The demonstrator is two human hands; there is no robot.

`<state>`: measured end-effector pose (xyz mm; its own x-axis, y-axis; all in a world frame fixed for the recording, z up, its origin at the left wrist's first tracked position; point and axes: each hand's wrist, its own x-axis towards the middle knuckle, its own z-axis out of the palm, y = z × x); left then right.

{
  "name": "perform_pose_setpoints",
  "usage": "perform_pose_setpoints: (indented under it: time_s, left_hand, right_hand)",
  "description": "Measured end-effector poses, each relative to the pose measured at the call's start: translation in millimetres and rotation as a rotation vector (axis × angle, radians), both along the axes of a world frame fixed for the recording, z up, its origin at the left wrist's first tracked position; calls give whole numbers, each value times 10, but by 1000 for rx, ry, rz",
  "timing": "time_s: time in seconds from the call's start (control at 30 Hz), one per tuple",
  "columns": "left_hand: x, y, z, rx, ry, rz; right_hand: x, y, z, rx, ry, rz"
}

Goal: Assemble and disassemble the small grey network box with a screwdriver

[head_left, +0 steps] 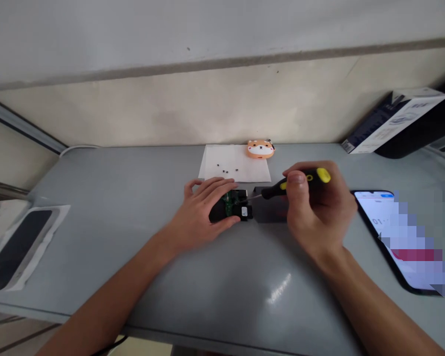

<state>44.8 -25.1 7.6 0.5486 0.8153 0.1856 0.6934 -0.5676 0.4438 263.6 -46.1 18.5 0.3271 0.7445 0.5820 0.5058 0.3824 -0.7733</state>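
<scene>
My left hand lies over a small black electronic device with a green circuit board, thumb and fingers gripping it from both sides. A white label marked "A" sits on its right part. In my right hand is a black and yellow screwdriver, held by its handle with the shaft pointing left. The tip reaches onto the device by the board; whether it sits in a screw I cannot tell. Beside the device lies a dark flat piece, partly behind my right hand.
Several tiny dark pieces, seemingly screws, lie on white paper. An orange animal-faced case rests on its edge. A lit phone is at right, a box behind it. Another dark-screened phone lies left on the grey table.
</scene>
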Motion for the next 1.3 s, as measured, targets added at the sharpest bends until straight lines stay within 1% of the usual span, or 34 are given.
perform_pose_setpoints:
  time_s: [0.13,0.23,0.5,0.7,1.03,1.3]
  left_hand:
    - [7,10,-3,-52,6,0]
    - [3,14,-3,-67,8,-4]
    - [12,15,1,-65,8,-4]
    - [28,11,20,-72,24,-2]
    - [47,21,19,-69,23,3]
    - [41,30,26,-100,2,10]
  right_hand:
    - [-8,-16,28,19,-50,-2]
    - [-12,-7,28,12,-47,-1]
    - [-4,2,1,-10,-27,14]
    - [10,0,25,19,-63,27]
    - [13,-17,67,11,-65,84]
    - [-3,-38,93,4,-99,87]
